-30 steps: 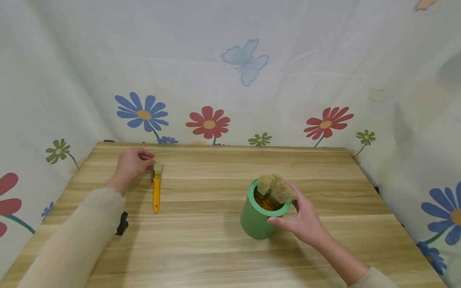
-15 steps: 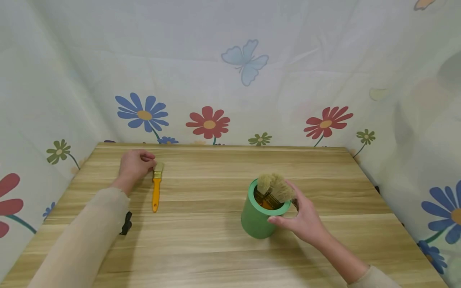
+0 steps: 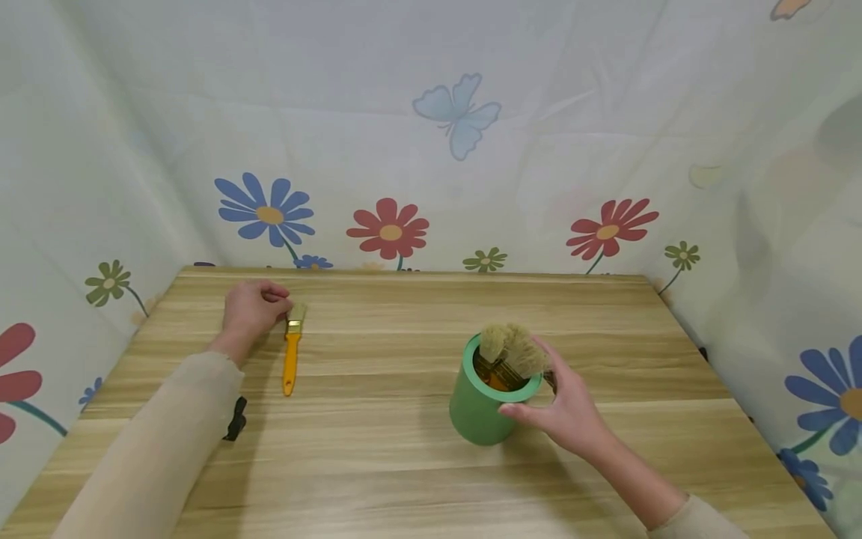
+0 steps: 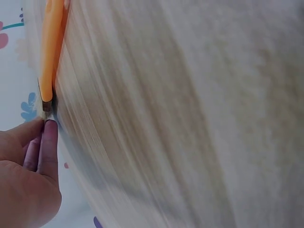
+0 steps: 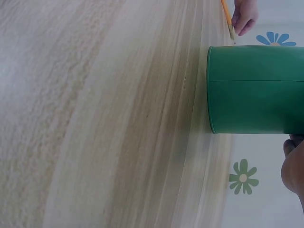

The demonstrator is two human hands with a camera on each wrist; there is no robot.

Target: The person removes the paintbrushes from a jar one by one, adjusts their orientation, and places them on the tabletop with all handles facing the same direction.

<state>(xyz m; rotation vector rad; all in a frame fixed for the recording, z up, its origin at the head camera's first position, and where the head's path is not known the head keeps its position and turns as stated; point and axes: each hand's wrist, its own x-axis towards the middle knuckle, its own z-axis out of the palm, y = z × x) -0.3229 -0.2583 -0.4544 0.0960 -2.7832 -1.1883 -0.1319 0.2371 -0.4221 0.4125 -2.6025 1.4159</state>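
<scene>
An orange-handled paintbrush lies on the wooden table at the far left. My left hand is at its bristle end, and its curled fingertips pinch the metal ferrule; the handle points away from them. A green cup stands right of centre and holds several brushes, bristles up. My right hand grips the cup near the rim, thumb in front and fingers behind. The right wrist view shows the cup's wall close up.
Cloth walls printed with flowers close off the table at the back and on both sides. A small black object sits at my left sleeve. Bare wood lies between the brush and the cup and along the near edge.
The orange brush has shifted slightly: its handle end swung a little to the left and away from me under the left hand. The right hand and the cup have hardly moved.
</scene>
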